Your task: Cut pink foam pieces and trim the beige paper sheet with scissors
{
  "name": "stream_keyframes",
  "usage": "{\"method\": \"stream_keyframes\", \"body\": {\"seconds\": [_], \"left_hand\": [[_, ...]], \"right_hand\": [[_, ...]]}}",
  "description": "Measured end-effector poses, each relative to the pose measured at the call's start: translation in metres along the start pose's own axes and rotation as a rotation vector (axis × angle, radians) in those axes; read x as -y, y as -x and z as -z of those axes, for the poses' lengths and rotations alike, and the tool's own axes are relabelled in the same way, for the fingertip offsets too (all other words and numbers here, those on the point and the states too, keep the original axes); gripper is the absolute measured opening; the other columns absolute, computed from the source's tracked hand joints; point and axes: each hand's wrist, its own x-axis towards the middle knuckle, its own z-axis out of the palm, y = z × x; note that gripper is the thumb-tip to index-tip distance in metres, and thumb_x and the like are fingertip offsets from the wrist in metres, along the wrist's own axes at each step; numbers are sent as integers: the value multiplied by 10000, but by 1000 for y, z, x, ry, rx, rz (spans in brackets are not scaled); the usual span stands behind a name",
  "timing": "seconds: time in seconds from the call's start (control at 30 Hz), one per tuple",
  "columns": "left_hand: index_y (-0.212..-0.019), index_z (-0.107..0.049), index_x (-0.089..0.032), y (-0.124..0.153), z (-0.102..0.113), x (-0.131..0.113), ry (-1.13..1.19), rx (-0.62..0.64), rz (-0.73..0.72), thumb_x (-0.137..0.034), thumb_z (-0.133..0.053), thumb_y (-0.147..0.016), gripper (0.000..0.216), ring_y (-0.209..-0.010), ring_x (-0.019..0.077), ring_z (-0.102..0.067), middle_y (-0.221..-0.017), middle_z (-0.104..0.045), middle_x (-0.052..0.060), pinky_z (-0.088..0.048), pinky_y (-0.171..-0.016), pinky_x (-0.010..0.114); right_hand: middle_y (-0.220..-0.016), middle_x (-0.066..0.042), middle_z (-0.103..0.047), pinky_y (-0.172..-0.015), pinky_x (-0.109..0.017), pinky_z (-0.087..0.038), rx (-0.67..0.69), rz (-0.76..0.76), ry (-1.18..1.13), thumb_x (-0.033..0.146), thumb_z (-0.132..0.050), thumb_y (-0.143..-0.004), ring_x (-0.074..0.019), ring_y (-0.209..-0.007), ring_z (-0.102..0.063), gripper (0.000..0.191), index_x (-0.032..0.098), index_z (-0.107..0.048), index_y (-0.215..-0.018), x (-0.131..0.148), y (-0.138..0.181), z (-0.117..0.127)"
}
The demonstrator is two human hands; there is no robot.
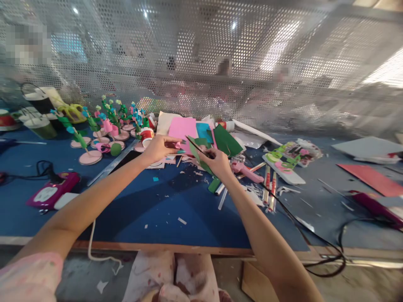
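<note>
Lap (151, 279) in pale spotted cloth nearest, well in front of the pink sheet (184, 129), used here as landmark. Perforated screen (189, 50) rises behind the sheet. Blue table (126, 226) beneath it, stretching out to both sides. Paper flowers (110, 126) on round pink bases, a cluster, left of the sheet. Purple socket block (55, 191) farther left and nearer the person. Left hand (162, 147) at the sheet's near left corner, thumb and fingers pinching a small pink piece (178, 145). Right hand (217, 161), right of the sheet's near edge, fingers curled round scissors (194, 144); spread of the blades cannot be told. Dark green sheet (227, 140) right of the pink one. Pink glue gun (247, 171) right of it, nearer the person. Pale green strip (197, 155) by the right hand; held or merely behind, unclear. Blue scrap (155, 179) in front of the sheet, leftward.
</note>
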Motion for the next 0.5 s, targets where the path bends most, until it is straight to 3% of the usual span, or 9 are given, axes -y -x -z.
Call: {"method": "stream_keyframes", "body": {"seconds": [0.1,0.23,0.37,0.5], "left_hand": [[-964,-651,-87,-1,1,4,-92,-23,-71,-172,-665,-634,342,-828,196,-633,-925,-676,116,-514,-778,330],[-953,-655,-114,2,-3,7,-251,-81,-321,-157,-619,-693,266,-832,172,-629,-924,-672,97,-507,-784,299],[-1161,-520,-145,7,-4,5,-372,-72,-485,-154,-602,-722,446,-767,131,-636,-881,-678,65,-504,-786,267],[-1186,-466,-139,10,-3,3,-519,-40,-641,-202,-551,-777,423,-816,125,-627,-933,-659,83,-499,-788,259]], "right_hand": [[-761,-82,-629,-560,-258,-357,-53,-49,219,537,-445,-746,-199,-689,-557,445,155,-568,-940,-3,0,-1],[-946,-176,-624,-626,-305,-393,-30,-54,444,434,-419,-807,-263,-825,-588,494,105,-435,-1175,-2,3,-7],[-808,-203,-629,-586,-330,-383,-67,-93,652,415,-344,-845,-294,-730,-603,476,52,-432,-1140,10,6,-7],[-722,-181,-611,-553,-310,-357,-164,-69,690,422,-307,-855,-275,-685,-587,406,86,-522,-930,17,9,0]]}}
